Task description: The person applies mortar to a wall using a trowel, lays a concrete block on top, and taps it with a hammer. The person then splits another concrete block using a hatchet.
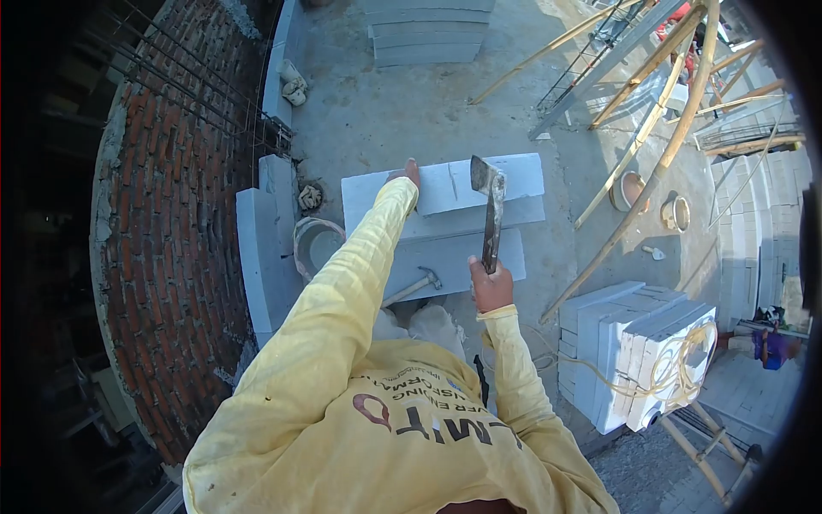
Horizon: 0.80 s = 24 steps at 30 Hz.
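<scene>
A long white lightweight concrete block (445,199) lies across other blocks in front of me. A short dark cut or line shows on its top. My left hand (409,176) grips the block's far edge left of that mark; the sleeve hides part of the hand. My right hand (492,289) is closed round the handle of a hatchet (491,210), whose worn metal head is over the right part of the block. Nearer to me, a claw hammer (419,285) lies on a lower white block (479,257), its handle partly behind my left sleeve.
A bucket (318,244) stands left of the blocks, near a brick wall (163,257). Stacked white blocks (638,343) with a coiled yellow hose (689,364) are at right. Bamboo poles (655,184) slant across the upper right, near buckets and a trowel (654,253).
</scene>
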{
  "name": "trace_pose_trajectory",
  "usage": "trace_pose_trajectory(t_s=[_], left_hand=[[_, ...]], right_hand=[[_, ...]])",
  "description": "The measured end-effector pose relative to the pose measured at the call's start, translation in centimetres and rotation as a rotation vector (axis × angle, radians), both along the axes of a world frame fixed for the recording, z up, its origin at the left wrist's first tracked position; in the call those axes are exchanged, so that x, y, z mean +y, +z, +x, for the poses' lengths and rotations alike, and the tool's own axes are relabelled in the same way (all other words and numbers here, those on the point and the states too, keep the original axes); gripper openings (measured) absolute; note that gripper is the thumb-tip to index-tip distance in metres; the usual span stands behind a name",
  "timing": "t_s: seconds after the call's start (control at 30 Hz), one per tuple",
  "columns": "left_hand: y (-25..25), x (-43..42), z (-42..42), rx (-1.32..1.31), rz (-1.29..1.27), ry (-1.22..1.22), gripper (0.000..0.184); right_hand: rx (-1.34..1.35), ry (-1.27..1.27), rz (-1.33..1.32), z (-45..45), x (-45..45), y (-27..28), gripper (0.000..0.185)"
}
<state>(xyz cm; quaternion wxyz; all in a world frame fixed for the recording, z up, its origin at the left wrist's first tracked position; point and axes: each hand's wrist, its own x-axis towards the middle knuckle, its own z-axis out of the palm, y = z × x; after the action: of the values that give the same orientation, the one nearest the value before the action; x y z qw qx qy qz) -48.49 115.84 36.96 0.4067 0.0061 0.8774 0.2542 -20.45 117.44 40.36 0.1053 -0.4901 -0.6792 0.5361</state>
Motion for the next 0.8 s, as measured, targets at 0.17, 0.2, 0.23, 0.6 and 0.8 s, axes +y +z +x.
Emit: trace_pose_trajectory(t_s=[0.17, 0.2, 0.23, 0.6, 0.8], left_hand=[[-3.6, 0.5, -0.2, 0.177, -0.032, 0.137, 0.076], [-3.4, 0.3, -0.3, 0.123, 0.066, 0.128, 0.077], [-3.1, -0.2, -0.4, 0.069, 0.165, 0.12, 0.078], [-5.9, -1.6, 3.9, -0.05, 0.595, 0.497, 0.094], [-3.1, -3.6, 1.1, -0.27, 0.295, 0.355, 0.081]], right_hand=[[0.18, -0.266, 0.319, -2.6, 10.8, -0.9, 0.034], [0.139, -0.291, 0.435, -3.0, 14.2, -2.3, 0.035], [0.099, -0.316, 0.551, -3.5, 16.8, -3.1, 0.036], [0.051, -0.397, 0.086, -5.0, 20.4, -5.5, 0.047], [-0.067, -0.164, 0.323, -8.2, 21.1, 0.4, 0.05]])
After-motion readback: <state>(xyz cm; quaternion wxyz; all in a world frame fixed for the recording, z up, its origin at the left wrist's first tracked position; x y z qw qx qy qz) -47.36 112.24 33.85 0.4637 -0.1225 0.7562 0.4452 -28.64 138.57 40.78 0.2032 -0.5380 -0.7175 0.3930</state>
